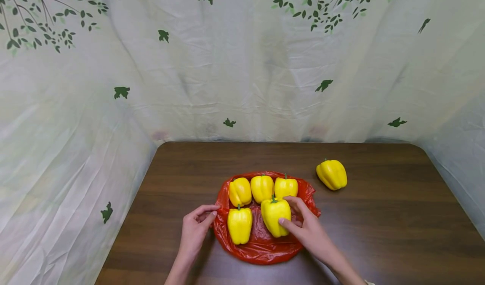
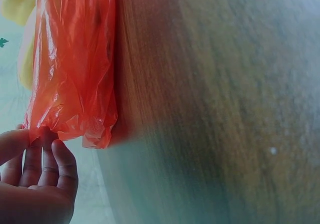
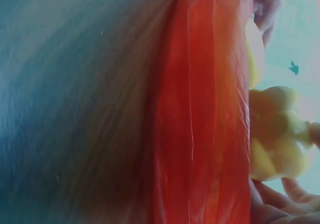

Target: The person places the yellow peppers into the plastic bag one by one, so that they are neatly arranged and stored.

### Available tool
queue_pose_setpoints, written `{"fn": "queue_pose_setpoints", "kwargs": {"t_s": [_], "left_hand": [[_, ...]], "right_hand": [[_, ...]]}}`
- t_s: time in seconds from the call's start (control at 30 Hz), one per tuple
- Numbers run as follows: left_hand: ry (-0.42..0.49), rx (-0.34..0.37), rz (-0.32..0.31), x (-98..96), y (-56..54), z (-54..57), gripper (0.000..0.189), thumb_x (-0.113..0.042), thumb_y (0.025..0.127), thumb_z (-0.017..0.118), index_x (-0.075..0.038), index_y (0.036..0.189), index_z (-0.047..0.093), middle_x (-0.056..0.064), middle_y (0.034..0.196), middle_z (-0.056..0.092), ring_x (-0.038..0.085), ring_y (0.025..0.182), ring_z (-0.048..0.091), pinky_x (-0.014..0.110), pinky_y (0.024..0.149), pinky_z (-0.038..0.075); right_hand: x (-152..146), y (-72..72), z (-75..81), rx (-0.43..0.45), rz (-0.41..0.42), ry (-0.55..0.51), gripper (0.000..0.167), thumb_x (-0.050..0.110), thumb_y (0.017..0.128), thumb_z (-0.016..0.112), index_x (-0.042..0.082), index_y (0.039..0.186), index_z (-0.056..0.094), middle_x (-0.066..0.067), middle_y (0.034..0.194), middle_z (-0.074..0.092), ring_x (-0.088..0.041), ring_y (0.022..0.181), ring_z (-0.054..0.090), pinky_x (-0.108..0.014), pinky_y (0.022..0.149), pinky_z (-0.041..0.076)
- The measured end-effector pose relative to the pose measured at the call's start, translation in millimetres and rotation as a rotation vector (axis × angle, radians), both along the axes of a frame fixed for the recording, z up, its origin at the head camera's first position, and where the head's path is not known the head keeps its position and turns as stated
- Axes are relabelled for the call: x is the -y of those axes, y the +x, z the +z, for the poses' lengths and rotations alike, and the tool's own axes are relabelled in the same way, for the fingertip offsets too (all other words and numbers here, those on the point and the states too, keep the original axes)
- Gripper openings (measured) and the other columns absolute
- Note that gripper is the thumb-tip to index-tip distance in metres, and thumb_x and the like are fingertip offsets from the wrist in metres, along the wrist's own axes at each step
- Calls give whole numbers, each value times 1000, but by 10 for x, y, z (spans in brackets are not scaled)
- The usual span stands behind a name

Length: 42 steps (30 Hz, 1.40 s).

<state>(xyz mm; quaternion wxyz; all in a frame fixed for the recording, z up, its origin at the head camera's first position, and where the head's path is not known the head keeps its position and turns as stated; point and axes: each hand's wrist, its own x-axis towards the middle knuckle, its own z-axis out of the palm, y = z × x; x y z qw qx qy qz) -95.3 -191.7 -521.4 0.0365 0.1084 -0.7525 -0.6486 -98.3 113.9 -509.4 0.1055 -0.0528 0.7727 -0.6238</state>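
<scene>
A red plastic bag lies on the table with its mouth spread wide. My left hand pinches the bag's left rim between thumb and fingers, seen also in the left wrist view, where the hand is at the lower left. Over the bag's right half, my right hand grips a yellow bell pepper, its stem pointing away from me. In the bag are a yellow pepper at the front left and three more behind, one of them a pepper in the middle.
Another yellow bell pepper lies on the brown wooden table, beyond the bag to the right. A pale curtain printed with leaves hangs behind the table's far edge and along its sides.
</scene>
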Motion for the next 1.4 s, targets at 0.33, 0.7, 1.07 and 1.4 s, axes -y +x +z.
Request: {"fn": "queue_pose_setpoints", "kwargs": {"t_s": [0.33, 0.7, 1.07, 1.4], "left_hand": [[-16, 4, 4, -4, -4, 4, 14, -3, 91, 67, -5, 101, 76, 13, 98, 69, 22, 70, 58, 27, 60, 51], [-5, 17, 10, -14, 6, 27, 13, -5, 91, 68, -6, 101, 76, 14, 98, 68, 23, 68, 54, 25, 53, 43], [-10, 16, 12, -20, 2, 18, 13, -3, 91, 67, -5, 101, 76, 14, 97, 68, 22, 68, 55, 25, 54, 44], [-9, 0, 18, -27, 5, 10, 14, -2, 91, 66, -5, 101, 76, 13, 97, 68, 20, 69, 57, 27, 58, 49]], "right_hand": [[135, 17, -83, 18, 35, 83, 58, 38, 85, 76, 20, 133, 49, -9, 124, 58, -24, 104, 58, -33, 85, 54], [224, 11, -210, 35, 58, 68, 62, 40, 85, 76, 14, 134, 48, -10, 124, 59, -25, 109, 58, -41, 90, 52], [333, 35, -273, 20, -15, 89, 64, 42, 84, 76, 13, 134, 50, -11, 125, 60, -25, 109, 62, -39, 86, 54], [342, 58, -257, 36, -30, 126, 73, 46, 83, 76, 9, 139, 48, -11, 127, 60, -26, 112, 60, -40, 88, 53]]}}
